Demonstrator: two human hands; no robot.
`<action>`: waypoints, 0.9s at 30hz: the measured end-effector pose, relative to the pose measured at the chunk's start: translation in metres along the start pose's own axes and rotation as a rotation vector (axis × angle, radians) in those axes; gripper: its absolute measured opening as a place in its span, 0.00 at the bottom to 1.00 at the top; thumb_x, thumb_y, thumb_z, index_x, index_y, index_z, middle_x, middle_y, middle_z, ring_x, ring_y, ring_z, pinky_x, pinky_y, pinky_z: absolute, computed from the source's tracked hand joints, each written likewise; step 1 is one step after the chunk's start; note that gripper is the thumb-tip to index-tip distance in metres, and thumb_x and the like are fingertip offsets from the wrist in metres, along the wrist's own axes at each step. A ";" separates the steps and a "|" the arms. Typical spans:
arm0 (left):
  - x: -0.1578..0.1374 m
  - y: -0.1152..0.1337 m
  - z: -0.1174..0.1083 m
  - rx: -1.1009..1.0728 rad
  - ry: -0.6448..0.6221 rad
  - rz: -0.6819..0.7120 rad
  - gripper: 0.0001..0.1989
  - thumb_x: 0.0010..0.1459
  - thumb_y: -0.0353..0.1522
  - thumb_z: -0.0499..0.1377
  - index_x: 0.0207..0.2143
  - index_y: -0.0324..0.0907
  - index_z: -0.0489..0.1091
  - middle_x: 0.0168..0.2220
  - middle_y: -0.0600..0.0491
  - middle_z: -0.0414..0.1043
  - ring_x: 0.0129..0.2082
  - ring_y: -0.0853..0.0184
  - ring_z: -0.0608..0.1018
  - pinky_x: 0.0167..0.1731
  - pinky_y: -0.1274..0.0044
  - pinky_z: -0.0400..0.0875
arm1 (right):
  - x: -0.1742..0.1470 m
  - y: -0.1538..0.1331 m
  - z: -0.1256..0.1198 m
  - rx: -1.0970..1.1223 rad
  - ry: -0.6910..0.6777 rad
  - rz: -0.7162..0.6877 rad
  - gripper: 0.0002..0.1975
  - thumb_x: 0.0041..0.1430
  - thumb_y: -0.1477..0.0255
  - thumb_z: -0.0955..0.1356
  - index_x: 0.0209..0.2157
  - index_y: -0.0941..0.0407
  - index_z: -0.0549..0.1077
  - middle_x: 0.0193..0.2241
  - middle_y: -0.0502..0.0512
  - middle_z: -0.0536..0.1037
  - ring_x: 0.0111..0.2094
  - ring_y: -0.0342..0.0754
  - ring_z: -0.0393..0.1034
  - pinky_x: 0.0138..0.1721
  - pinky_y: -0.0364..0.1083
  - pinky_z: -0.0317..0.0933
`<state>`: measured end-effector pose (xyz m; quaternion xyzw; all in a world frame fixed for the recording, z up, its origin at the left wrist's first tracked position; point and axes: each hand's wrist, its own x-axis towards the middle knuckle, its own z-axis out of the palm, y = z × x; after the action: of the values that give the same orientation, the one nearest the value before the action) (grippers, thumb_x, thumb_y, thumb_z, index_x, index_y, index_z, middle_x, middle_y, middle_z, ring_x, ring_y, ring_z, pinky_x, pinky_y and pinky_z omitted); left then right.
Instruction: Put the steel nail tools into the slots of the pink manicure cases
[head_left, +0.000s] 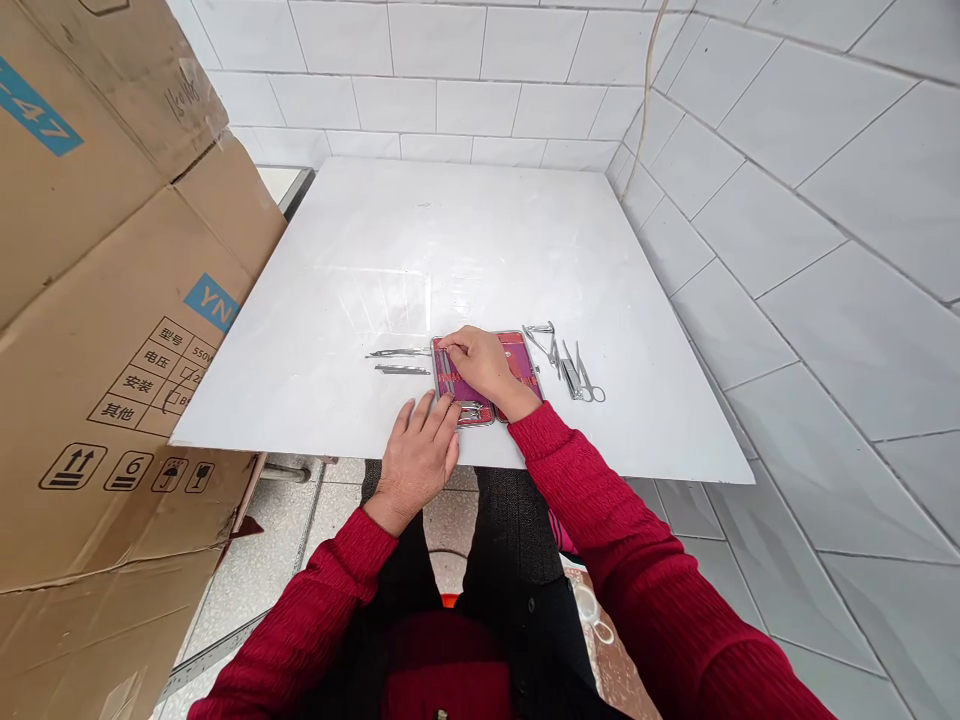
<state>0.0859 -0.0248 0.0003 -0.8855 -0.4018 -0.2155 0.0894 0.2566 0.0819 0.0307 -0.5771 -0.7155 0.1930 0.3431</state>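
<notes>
An open manicure case [534,383] with a purple and red lining lies near the table's front edge. My right hand [484,362] reaches over its left half, fingers closed in a pinch at the upper end of a slim metal manicure tool [447,364]. Flat and open, my left hand [420,445] rests with its fingertips at the case's near left corner. Beside those fingertips, nail clippers [471,408] sit in the case. Left of the case lie slim metal tools [401,370] and a pointed tool [397,352]. Small scissors [589,385] and cuticle nippers [541,333] are on the right.
The white table [525,240] reaches back to a tiled wall [457,45]; another tiled wall [847,250] runs along the right. Large cardboard boxes [112,330] stand close on the left. A cable [646,90] hangs in the far right corner.
</notes>
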 end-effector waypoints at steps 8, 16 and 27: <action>-0.001 0.000 -0.001 0.005 0.004 0.003 0.21 0.68 0.30 0.53 0.61 0.38 0.69 0.63 0.44 0.71 0.63 0.51 0.71 0.63 0.58 0.64 | -0.002 0.004 0.003 0.116 0.056 0.016 0.11 0.63 0.76 0.65 0.39 0.57 0.81 0.40 0.56 0.82 0.40 0.47 0.75 0.45 0.47 0.67; -0.002 0.000 0.000 0.021 0.029 0.005 0.20 0.68 0.31 0.53 0.60 0.37 0.69 0.62 0.44 0.71 0.63 0.51 0.72 0.63 0.59 0.63 | -0.002 0.007 0.006 0.138 0.085 0.048 0.10 0.63 0.74 0.66 0.38 0.57 0.81 0.39 0.56 0.82 0.35 0.46 0.73 0.40 0.46 0.66; -0.003 0.001 -0.001 0.022 0.028 0.000 0.20 0.69 0.32 0.53 0.61 0.37 0.69 0.62 0.45 0.71 0.62 0.52 0.71 0.63 0.59 0.64 | -0.003 0.013 0.010 0.132 0.098 0.006 0.10 0.63 0.75 0.66 0.38 0.58 0.82 0.37 0.56 0.82 0.33 0.46 0.73 0.38 0.45 0.66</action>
<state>0.0852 -0.0276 -0.0001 -0.8812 -0.4030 -0.2237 0.1046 0.2587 0.0838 0.0140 -0.5643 -0.6818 0.2121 0.4144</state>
